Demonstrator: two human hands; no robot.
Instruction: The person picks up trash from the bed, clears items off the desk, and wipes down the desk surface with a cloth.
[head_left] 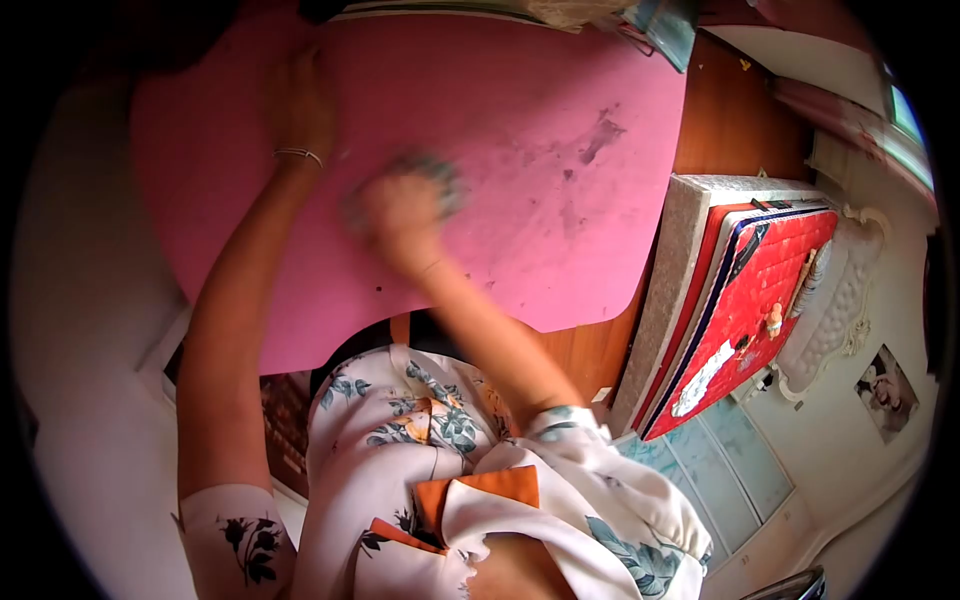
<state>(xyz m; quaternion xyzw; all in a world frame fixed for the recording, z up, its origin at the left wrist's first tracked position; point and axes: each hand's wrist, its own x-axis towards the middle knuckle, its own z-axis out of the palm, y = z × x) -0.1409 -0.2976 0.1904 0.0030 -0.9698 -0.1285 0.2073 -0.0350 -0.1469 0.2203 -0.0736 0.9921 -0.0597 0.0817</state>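
Observation:
A pink tabletop (pixel 400 100) carries dark smudges (pixel 600 138) on its right half. My right hand (pixel 402 215) is closed on a grey-green cloth (pixel 445 180), pressed against the pink surface near its middle. Motion smears both the hand and the cloth, so the folds do not show. Farther up and to the left, my left hand (pixel 300 100) lies on the tabletop with its fingers stretched forward, dim and a little blurred. No object shows under it. A thin bracelet (pixel 298 153) circles that wrist.
At the table's far edge lie papers (pixel 450 12) and a bluish clear plastic packet (pixel 665 30). A bed with a red quilted mattress (pixel 760 300) and a white padded headboard (pixel 840 300) stands to the right. Brown wooden floor or panelling (pixel 735 110) borders the table.

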